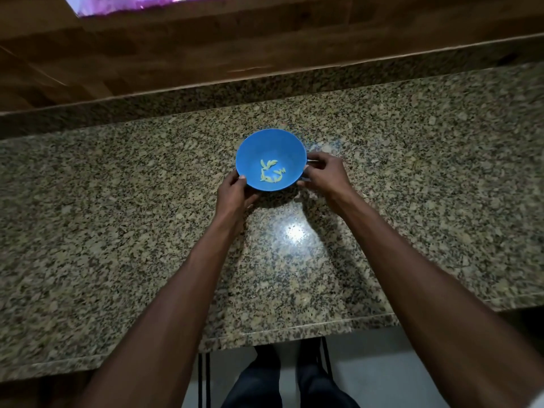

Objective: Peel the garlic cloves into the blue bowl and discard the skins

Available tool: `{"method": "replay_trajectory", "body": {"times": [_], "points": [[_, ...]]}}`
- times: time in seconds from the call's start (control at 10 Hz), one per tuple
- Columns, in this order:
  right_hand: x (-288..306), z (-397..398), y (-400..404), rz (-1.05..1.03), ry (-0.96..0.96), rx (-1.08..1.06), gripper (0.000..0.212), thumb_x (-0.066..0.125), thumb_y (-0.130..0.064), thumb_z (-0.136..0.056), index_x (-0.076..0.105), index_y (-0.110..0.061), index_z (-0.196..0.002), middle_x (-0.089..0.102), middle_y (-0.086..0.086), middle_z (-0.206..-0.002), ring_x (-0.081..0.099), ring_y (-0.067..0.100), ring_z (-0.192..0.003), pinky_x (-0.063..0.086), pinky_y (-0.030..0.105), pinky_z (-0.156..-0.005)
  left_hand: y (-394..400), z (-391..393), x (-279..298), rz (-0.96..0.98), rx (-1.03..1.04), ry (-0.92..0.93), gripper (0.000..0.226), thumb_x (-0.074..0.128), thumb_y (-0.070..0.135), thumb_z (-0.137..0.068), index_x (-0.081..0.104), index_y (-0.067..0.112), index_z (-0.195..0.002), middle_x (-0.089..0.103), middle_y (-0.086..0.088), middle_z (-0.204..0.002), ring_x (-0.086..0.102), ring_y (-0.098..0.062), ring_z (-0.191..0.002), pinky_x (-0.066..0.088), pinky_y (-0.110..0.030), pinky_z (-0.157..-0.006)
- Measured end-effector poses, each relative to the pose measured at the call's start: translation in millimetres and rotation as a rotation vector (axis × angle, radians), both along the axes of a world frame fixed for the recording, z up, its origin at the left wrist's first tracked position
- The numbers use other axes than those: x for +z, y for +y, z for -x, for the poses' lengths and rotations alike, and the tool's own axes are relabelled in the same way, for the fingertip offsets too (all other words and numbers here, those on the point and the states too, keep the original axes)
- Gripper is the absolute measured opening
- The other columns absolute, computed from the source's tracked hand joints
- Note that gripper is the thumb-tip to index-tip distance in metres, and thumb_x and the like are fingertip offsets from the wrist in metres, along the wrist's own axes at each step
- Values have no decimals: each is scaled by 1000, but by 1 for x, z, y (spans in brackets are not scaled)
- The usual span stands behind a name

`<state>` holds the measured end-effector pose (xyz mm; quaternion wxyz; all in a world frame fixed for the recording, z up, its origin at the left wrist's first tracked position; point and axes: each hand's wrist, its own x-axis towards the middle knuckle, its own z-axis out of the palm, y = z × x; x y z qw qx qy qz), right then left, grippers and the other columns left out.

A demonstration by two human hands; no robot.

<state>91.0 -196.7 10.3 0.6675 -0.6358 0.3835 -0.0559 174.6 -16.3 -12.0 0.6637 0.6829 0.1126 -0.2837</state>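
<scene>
Granite tabletop [382, 201], near edge at 6 o'clock. Left hand [234, 191], grip curled on the blue bowl [259, 151] at its 8 o'clock rim; right hand [323, 173] at its 3 o'clock side, grip pinching something small that cannot be made out. Bowl, centre: pale garlic cloves [270, 172], seemingly peeled; step judged late, next move likely discarding skins, none visible.

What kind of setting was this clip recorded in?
Probably a home kitchen. A speckled granite countertop runs below wooden panelling, and both hands, left hand and right hand, hold a blue bowl containing pale garlic cloves.
</scene>
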Motion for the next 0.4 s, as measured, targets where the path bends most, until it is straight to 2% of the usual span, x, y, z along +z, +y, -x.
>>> {"method": "replay_trajectory", "body": {"times": [0.1,0.2,0.3,0.4], "points": [[-5,5,2,-24,-3,1,32,60,4,-99,66,-4,-130,70,5,-107,73,18,-89,62,28,-69,9,5,0,9,33,4,34,46,9,-109,55,10,-142,61,-8,-132,61,-24,-121,59,-40,-94],[-13,19,-1,0,24,-7,34,59,-1,-103,61,-1,-137,68,16,-120,71,24,-97,64,34,-77,14,11,1,-1,57,-4,37,46,13,-110,51,6,-146,59,-8,-124,58,-23,-112,58,-44,-99],[-20,41,-1,291,103,124,34,58,-10,-104,63,-6,-137,68,14,-131,71,27,-106,61,49,-94,17,18,1,15,66,-1,35,47,19,-111,53,6,-143,61,-9,-127,62,-22,-111,59,-40,-97],[-21,64,6,591,131,274,32,59,-9,-103,66,-3,-134,68,15,-132,69,29,-114,58,41,-97,18,28,1,29,62,14,28,46,21,-111,55,11,-135,64,-5,-118,66,-21,-108,59,-38,-94]]}}
